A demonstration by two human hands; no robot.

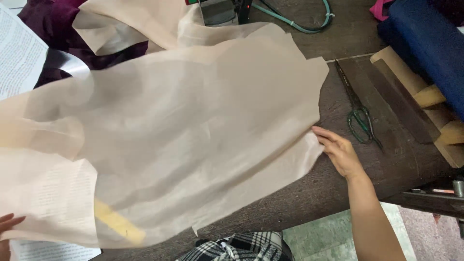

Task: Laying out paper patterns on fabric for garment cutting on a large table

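Two hands work on one wide sheet of thin beige fabric [193,130] that covers most of the dark wooden counter [338,193] in the head view. The right hand [338,152] lies flat at the cloth's right edge, fingers stretched out toward the left and pressing the hem area down on the wood; it grips nothing, palm down and open. The left hand [7,227] shows only as a few fingertips at the near left corner of the frame, touching the cloth's near left edge above a printed paper sheet [48,251]; how far it is closed cannot be told. The fabric billows upward on the left, blurred and half see-through, with printed paper showing through it. A yellow strip [118,223] sits under or on the cloth near the near edge.

Just right of the right hand lie green-handled scissors [357,113], blades pointing far, apart from the cloth. Farther right rests a dark flat ruler-like bar [401,104] on a tan board [435,116], beside a blue fabric roll [430,43]. At the far edge sit a teal cable [299,21] and purple cloth [53,21]. Checked black-and-white clothing [241,249] shows at the near edge.
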